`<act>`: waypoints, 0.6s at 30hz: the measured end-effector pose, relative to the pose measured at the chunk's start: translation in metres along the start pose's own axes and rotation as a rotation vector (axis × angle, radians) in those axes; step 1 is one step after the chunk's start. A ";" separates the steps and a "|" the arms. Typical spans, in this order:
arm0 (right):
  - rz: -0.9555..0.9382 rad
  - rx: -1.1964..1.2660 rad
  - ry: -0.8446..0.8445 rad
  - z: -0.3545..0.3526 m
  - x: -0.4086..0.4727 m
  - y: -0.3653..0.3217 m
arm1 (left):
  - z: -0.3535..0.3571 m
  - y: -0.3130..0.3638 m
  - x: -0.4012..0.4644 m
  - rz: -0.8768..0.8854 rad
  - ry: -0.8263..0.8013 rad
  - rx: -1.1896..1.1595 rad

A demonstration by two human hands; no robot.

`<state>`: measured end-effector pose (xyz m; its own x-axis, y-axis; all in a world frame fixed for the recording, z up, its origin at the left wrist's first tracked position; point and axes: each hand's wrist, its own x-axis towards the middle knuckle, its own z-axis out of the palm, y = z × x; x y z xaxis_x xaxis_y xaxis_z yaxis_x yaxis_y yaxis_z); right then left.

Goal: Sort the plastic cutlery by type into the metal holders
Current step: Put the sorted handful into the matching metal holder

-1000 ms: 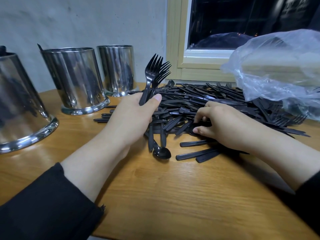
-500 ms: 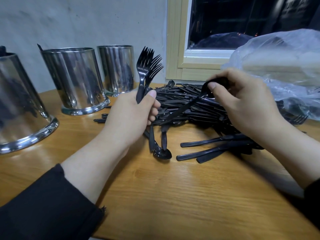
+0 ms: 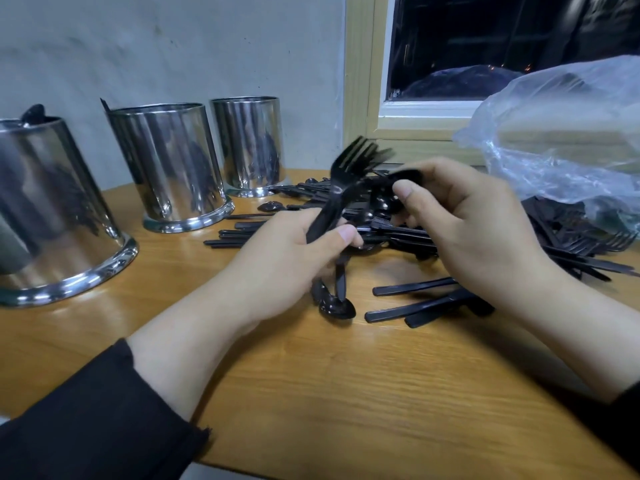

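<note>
Head camera: a person's left hand [image 3: 284, 258] grips a bunch of black plastic forks [image 3: 349, 174] by the handles, tines fanned upward and blurred. The right hand [image 3: 464, 226], just beside it, pinches another black piece [image 3: 398, 178] against the bunch; its type is unclear. Below both hands the cutlery pile [image 3: 433, 299] spreads across the wooden table [image 3: 311, 393]. Three metal holders [image 3: 169, 161] stand in a row well to the left. A clear plastic bag [image 3: 568, 133] sits at right.

No text or labels can be read anywhere.
</note>
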<state>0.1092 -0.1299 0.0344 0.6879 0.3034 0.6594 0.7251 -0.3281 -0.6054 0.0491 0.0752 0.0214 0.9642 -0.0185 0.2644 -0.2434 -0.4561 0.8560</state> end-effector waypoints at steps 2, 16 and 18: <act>-0.004 -0.028 -0.048 0.002 -0.001 -0.002 | -0.009 -0.005 -0.003 -0.021 0.104 -0.082; -0.410 -0.388 -0.693 0.015 -0.013 0.000 | -0.039 -0.033 -0.026 -0.184 0.353 -0.207; -0.446 -0.375 -0.669 0.017 -0.014 0.000 | -0.040 -0.032 -0.025 -0.176 0.390 -0.228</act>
<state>0.1005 -0.1185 0.0176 0.3035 0.8940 0.3295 0.9527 -0.2900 -0.0907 0.0286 0.1258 0.0057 0.8925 0.3958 0.2165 -0.1391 -0.2153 0.9666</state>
